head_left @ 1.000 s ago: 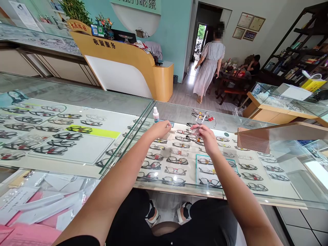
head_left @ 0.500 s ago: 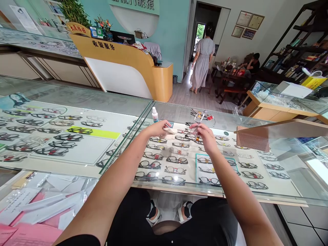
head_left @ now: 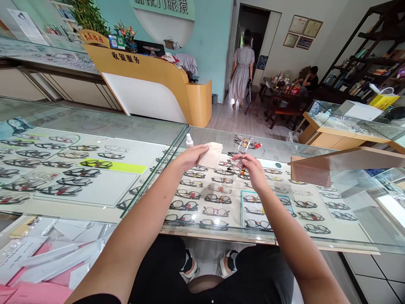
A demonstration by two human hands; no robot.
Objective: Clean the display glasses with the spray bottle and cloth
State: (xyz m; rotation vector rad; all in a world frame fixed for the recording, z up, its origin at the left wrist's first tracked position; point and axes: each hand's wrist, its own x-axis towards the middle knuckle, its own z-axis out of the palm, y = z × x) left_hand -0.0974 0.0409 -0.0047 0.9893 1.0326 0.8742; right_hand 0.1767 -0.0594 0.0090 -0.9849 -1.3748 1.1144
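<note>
My left hand pinches a pale cream cloth, which hangs open above the glass display case. In my right hand is a pair of clear-framed eyeglasses, tilted on end, with a red tag on it. My fingers close around the middle of the frame. Just beyond my left hand stands a white spray bottle, its lower part hidden by the hand. Beneath both hands, rows of eyeglasses lie inside the case under the glass.
A second glass case with more glasses adjoins on the left. Papers and pink envelopes lie at lower left. A slanted brown board is on the right. Across the floor are a counter, a walking person and a seated person.
The cloth, bunched before, is now spread out and raised in my left hand. My right hand keeps the eyeglasses in nearly the same place. The person behind has walked farther towards the doorway.
</note>
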